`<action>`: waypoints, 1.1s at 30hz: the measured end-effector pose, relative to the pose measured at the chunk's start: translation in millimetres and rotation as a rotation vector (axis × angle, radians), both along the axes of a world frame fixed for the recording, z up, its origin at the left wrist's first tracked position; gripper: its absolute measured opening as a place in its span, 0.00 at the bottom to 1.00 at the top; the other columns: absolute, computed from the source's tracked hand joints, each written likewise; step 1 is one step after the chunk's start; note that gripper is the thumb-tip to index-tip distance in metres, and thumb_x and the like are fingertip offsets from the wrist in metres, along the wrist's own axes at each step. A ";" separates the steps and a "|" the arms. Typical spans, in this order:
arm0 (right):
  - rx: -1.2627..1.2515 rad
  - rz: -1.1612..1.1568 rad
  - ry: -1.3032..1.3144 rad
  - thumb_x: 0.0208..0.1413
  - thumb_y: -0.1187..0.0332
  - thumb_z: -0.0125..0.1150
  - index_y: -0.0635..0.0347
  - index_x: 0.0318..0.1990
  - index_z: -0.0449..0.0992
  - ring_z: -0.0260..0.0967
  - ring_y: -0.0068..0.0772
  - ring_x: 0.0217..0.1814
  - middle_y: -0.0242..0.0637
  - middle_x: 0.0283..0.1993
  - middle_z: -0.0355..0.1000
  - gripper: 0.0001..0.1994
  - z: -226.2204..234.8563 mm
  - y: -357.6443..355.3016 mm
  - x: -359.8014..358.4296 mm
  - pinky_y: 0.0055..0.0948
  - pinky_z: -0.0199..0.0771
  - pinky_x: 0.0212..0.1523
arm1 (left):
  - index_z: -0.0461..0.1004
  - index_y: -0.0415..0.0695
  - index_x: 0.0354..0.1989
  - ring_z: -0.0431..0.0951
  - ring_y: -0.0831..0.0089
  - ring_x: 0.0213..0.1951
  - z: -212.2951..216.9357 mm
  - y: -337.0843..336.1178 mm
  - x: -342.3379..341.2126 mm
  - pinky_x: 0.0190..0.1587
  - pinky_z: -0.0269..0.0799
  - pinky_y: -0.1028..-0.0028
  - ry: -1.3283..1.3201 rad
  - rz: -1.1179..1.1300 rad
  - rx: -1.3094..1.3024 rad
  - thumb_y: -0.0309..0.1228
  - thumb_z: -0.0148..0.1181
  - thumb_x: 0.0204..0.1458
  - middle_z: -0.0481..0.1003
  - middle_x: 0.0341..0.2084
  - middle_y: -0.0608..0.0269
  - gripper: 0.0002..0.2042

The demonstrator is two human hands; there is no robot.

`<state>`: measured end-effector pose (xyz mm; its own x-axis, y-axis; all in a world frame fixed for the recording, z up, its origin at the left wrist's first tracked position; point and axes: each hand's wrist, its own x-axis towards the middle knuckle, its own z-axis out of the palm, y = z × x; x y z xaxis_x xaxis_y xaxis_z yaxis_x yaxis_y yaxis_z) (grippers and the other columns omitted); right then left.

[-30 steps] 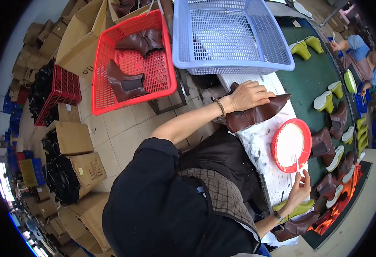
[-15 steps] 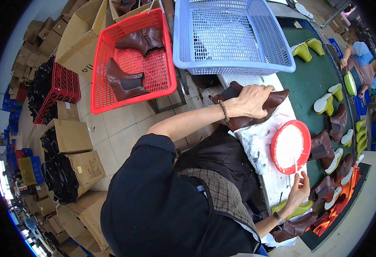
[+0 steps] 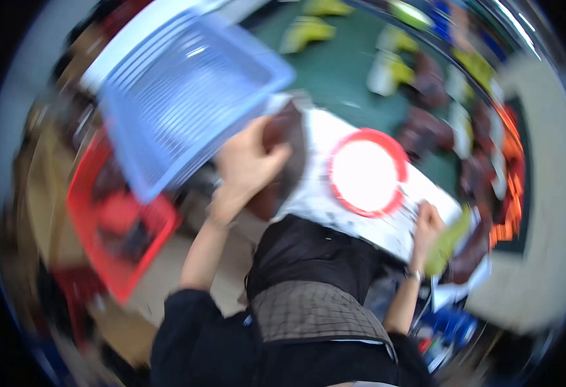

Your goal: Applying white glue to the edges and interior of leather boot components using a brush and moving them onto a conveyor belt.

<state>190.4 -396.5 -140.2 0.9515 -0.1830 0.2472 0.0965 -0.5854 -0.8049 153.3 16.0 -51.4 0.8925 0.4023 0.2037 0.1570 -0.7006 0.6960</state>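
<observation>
The picture is blurred by motion. My left hand [image 3: 247, 161] grips a dark brown ankle boot [image 3: 289, 145], its fingers and thumb around the upper. The boot lies at the left end of a white board [image 3: 322, 129]. On that board, right of the boot, stands a red-rimmed tub [image 3: 400, 155] with a bright white content. My right hand [image 3: 429, 226] is closed, just right of and nearer than the tub. What its fingers hold, if anything, is too smeared to make out. Beside it lies a yellow-green boot [image 3: 449, 242].
A blue plastic basket [image 3: 147, 171] stands at the far left of the board, a red basket [image 3: 118, 284] with brown boots below it. The green table [image 3: 354, 97] bears several yellow-green and brown boots [image 3: 425, 135]. Orange material [image 3: 510, 187] lies at the right.
The view has swung round, so basket and tub appear further left. My right hand has drawn back from the tub's rim and its fingers have curled in. My left hand still holds the boot.
</observation>
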 end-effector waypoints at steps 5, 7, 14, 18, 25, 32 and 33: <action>0.115 -0.034 -0.043 0.63 0.66 0.59 0.61 0.27 0.80 0.68 0.31 0.24 0.36 0.21 0.71 0.13 -49.3 33.2 13.4 0.32 0.65 0.28 | 0.75 0.43 0.57 0.81 0.51 0.48 -105.9 25.3 22.4 0.51 0.75 0.59 -0.055 0.080 0.262 0.36 0.67 0.45 0.80 0.47 0.49 0.27; -0.161 -0.070 -0.225 0.63 0.65 0.57 0.57 0.26 0.81 0.68 0.37 0.25 0.35 0.20 0.71 0.14 -52.4 31.4 11.7 0.36 0.65 0.31 | 0.75 0.44 0.56 0.81 0.50 0.46 -123.7 15.2 32.7 0.49 0.75 0.57 -0.090 0.145 0.306 0.37 0.68 0.43 0.80 0.46 0.49 0.28; -0.253 -0.140 -0.167 0.65 0.64 0.51 0.54 0.25 0.81 0.68 0.38 0.27 0.33 0.21 0.71 0.17 -48.4 15.2 7.4 0.37 0.61 0.36 | 0.76 0.41 0.54 0.81 0.51 0.45 -131.1 -4.7 42.9 0.47 0.76 0.58 -0.198 0.142 0.388 0.32 0.67 0.45 0.81 0.46 0.51 0.25; -0.257 -0.117 -0.097 0.66 0.64 0.47 0.55 0.26 0.81 0.69 0.37 0.29 0.32 0.23 0.74 0.18 -47.6 24.7 9.6 0.36 0.62 0.39 | 0.76 0.40 0.54 0.82 0.51 0.46 -136.3 4.9 37.2 0.48 0.76 0.59 -0.113 0.182 0.354 0.30 0.67 0.46 0.81 0.47 0.52 0.24; -0.272 -0.078 -0.007 0.68 0.63 0.42 0.58 0.30 0.80 0.69 0.32 0.31 0.31 0.26 0.76 0.20 -43.9 21.6 11.5 0.33 0.62 0.42 | 0.76 0.39 0.55 0.82 0.53 0.46 -141.5 9.4 39.5 0.49 0.76 0.61 -0.123 0.155 0.350 0.29 0.67 0.46 0.81 0.49 0.53 0.24; -0.254 -0.055 0.040 0.69 0.64 0.39 0.60 0.32 0.80 0.68 0.32 0.31 0.32 0.26 0.74 0.21 -42.6 23.7 12.5 0.33 0.60 0.43 | 0.76 0.39 0.54 0.82 0.53 0.46 -137.9 8.7 36.4 0.47 0.76 0.61 -0.043 0.182 0.327 0.29 0.66 0.46 0.81 0.49 0.53 0.23; -0.257 -0.056 0.041 0.69 0.64 0.39 0.60 0.32 0.80 0.68 0.32 0.31 0.32 0.26 0.74 0.21 -42.8 23.1 12.3 0.33 0.60 0.43 | 0.76 0.39 0.54 0.82 0.53 0.46 -138.1 8.4 36.8 0.47 0.76 0.61 -0.042 0.181 0.324 0.29 0.66 0.46 0.81 0.49 0.53 0.23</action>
<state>202.7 -373.4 -182.9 0.9520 -0.1715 0.2536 0.0288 -0.7746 -0.6319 190.1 24.4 -189.5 0.8010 0.4616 0.3811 0.2748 -0.8492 0.4509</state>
